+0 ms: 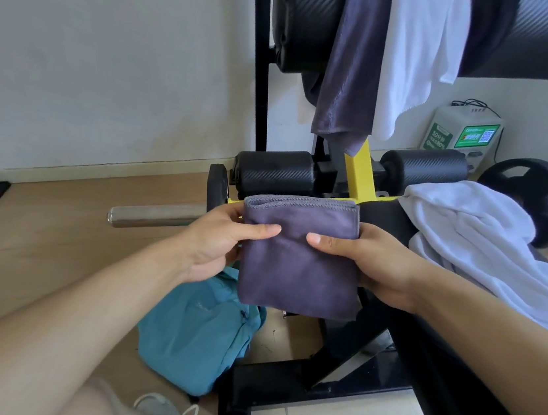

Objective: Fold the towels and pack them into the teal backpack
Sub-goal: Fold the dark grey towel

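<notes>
One small purple-grey microfibre towel (297, 258) is folded to a compact rectangle and held upright between my hands — left hand (223, 242) and right hand (372, 264) each pinch a side edge, thumbs on the front. It hangs above the teal fabric backpack (195, 332) on the floor, not yet inside. Left to fold: a white towel (489, 240) heaped on the bench, plus a grey towel (352, 65) and a white hanging towel (419, 52) draped over the black padded roller (302, 21).

My fingers (225, 253) vanish behind the folded grey towel (300, 262), which covers the teal backpack (195, 332) top (opening unseen); hanging towels (388, 49) run off-frame.
</notes>
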### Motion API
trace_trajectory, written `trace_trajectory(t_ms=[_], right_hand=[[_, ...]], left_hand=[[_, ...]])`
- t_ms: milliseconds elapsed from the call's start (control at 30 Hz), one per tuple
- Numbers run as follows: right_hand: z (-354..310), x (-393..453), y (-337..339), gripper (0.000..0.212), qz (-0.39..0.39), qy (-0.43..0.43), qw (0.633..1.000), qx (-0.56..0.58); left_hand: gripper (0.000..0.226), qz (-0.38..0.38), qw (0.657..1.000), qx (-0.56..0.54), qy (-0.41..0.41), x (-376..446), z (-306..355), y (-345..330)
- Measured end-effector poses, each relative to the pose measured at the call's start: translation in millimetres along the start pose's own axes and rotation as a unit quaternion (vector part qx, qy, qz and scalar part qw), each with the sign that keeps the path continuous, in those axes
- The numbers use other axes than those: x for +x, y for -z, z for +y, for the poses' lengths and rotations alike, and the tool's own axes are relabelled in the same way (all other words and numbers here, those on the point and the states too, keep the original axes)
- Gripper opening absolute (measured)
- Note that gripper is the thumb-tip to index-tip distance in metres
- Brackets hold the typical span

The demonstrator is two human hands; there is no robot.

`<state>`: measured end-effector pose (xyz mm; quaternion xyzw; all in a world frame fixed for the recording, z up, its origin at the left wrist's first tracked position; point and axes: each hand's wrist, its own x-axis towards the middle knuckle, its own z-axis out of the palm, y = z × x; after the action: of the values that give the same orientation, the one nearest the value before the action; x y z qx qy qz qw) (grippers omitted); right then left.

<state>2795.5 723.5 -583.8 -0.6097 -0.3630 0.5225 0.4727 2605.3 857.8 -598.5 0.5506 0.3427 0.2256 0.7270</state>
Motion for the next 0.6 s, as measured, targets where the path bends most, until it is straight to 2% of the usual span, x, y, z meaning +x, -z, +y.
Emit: trace_trajectory(t_ms=[133,233,333,500,600], right_hand=[[0,2,-2,0.039,0.026,0.043,0.998,0.029],[2,5,-6,0.038,0.052,0.079,0.995,0.036],[4,5,-6,0.032,0.075,0.074,0.994,0.036],[5,6,-4,0.024,0.096,0.046,0.994,0.014],[4,7,-5,0.023,0.101,0.066,0.992,0.029]], left_hand=[[0.048,0.017,1.000,-0.009,0.002,3,-1,2],[0.050,-0.024,0.999,0.014,0.042,2,-1,3],[0.056,-0.049,0.994,0.058,0.079,-2,-3,3],[0.034,-0.016,0.996,0.074,0.038,5,-9,8],[0.037,-0.029,0.998,0.046,0.026,8,-9,12]])
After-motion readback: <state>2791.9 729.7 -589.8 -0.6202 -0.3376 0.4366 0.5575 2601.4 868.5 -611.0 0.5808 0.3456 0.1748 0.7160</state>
